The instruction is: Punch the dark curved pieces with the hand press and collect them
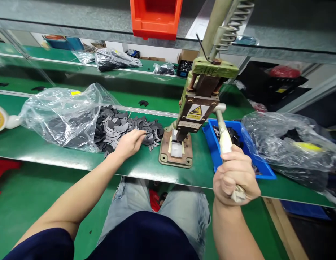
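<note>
The left hand (130, 143) was at the parts (119, 127), fingertips close, any grasp unclear; a light pinch suited thin pieces. To its right stood the press (181, 122); the right hand (236, 177) clenched the lever (225, 140), best kept steady.

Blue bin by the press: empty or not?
Not empty: dark parts lie in the blue bin. Fill level: cannot tell, right hand and lever hide some of it.

Head view: we look forward and down from the wearer's head, over the jeans-clad legs (184, 206), onto the green bench (140, 168) at close range, with the press (196, 97) right of centre and the shelf (75, 18) beyond.
</note>
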Demonstrator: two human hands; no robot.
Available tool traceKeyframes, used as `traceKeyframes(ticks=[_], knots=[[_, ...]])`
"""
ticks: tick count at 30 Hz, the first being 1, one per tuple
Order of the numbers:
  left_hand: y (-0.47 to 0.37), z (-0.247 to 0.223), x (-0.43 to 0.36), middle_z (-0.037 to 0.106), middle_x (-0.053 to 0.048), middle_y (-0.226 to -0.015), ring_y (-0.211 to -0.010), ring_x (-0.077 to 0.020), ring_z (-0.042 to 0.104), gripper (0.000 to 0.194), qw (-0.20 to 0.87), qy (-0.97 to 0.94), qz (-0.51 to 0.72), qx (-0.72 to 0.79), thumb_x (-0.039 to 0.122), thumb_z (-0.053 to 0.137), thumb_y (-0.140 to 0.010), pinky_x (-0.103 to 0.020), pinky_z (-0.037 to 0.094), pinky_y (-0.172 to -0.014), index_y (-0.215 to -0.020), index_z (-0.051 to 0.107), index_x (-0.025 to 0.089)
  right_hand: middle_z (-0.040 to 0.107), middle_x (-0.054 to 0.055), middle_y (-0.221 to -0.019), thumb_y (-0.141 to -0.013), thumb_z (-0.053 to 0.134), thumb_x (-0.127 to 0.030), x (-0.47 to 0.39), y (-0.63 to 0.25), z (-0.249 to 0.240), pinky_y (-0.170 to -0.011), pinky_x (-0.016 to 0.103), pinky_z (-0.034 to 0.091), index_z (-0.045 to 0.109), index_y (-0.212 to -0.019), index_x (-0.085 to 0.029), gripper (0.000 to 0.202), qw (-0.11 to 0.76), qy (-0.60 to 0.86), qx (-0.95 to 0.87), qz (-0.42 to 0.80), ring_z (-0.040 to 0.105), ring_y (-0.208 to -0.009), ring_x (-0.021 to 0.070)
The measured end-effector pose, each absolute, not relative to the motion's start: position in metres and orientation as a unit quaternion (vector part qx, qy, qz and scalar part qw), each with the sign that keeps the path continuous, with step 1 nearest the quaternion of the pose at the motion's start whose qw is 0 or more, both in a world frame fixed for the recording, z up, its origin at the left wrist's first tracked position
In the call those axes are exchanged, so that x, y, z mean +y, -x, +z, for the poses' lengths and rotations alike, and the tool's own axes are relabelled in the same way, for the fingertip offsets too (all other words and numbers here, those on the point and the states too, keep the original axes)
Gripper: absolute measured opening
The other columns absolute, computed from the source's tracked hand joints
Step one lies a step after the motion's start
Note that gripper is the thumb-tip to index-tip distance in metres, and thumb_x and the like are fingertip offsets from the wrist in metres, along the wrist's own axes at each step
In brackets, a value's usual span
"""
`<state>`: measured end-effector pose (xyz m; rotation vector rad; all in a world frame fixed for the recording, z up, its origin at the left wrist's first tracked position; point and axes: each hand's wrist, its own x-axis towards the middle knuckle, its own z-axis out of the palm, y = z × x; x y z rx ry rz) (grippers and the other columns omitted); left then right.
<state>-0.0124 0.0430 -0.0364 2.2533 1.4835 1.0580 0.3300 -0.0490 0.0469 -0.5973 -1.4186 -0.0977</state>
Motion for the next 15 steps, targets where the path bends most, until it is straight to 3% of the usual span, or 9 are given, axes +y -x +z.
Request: traceKeyframes(ticks=[3, 6, 10, 15], knots=[[-0.019, -0.028, 0.047, 0.076, -0.004, -0.082, -0.071, -0.0184, 0.074, 0.029, 0.355, -0.653, 0.406, 0.531, 0.047, 0.058, -0.103, -0.032, 0.060, -0.069, -0.114, 0.062, 0.020, 0.062, -0.003, -0.063, -0.089, 0.069, -0.034, -0.050, -0.331, 0.046, -0.101, 0.059, 0.057, 0.054, -0.061, -0.021, 0.034, 0.719, 0.270, -0.639, -0.045, 0.070, -0.080, 0.0192], [-0.054, -0.025, 0.054, 0.073, -0.001, -0.068, -0.056, -0.0138, 0.070, 0.032, 0.544, -0.566, 0.366, 0.500, 0.046, 0.073, -0.095, -0.023, 0.055, -0.056, -0.100, 0.057, 0.018, 0.063, -0.003, -0.064, -0.090, 0.066, -0.034, -0.051, -0.332, 0.046, -0.102, 0.059, 0.058, 0.055, -0.063, -0.022, 0.031, 0.709, 0.275, -0.648, -0.044, 0.071, -0.081, 0.0190], [-0.087, -0.024, 0.066, 0.070, -0.001, -0.059, -0.048, -0.0109, 0.066, 0.036, 0.637, -0.511, 0.311, 0.486, 0.040, 0.081, -0.091, -0.020, 0.054, -0.052, -0.086, 0.053, 0.018, 0.064, -0.004, -0.066, -0.089, 0.067, -0.034, -0.054, -0.335, 0.045, -0.105, 0.060, 0.058, 0.057, -0.065, -0.023, 0.028, 0.696, 0.288, -0.658, -0.029, 0.071, -0.083, 0.0194], [-0.105, -0.021, 0.079, 0.067, 0.001, -0.054, -0.043, -0.0109, 0.064, 0.033, 0.658, -0.501, 0.265, 0.496, 0.034, 0.078, -0.094, -0.018, 0.053, -0.047, -0.086, 0.050, 0.019, 0.064, -0.004, -0.068, -0.089, 0.067, -0.035, -0.055, -0.337, 0.042, -0.105, 0.063, 0.056, 0.058, -0.066, -0.023, 0.028, 0.693, 0.290, -0.659, -0.031, 0.071, -0.084, 0.0197]])
